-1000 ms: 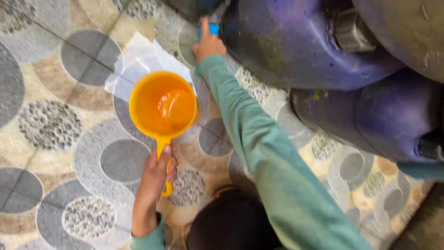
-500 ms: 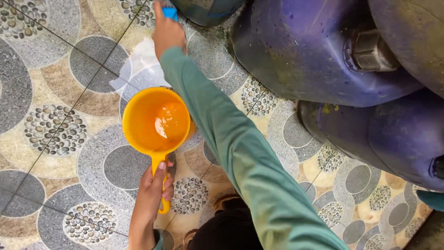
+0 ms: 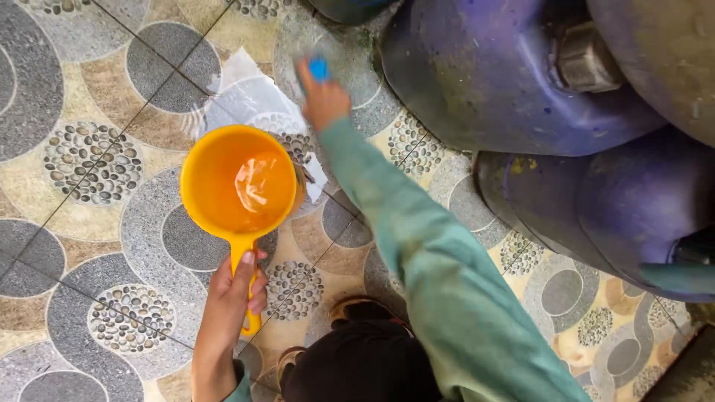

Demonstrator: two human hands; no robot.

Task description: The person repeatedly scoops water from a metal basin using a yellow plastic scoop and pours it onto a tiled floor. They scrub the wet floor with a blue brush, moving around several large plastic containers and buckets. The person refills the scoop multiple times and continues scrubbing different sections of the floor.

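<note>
2 hands: left (image 3: 237,292) grips orange dipper (image 3: 240,186), right (image 3: 325,100) pinches blue cap (image 3: 319,69).

One orange scoop (image 3: 240,186), three purple drums (image 3: 499,82).

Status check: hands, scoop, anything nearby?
Left hand grips orange scoop by handle, liquid inside. Right hand holds small blue object. Purple drums close beside.

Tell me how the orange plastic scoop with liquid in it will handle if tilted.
The orange plastic scoop looks rigid and probably light. Its liquid would likely slosh or spill. The left hand grips only the handle, so it may feel front-heavy.
</note>
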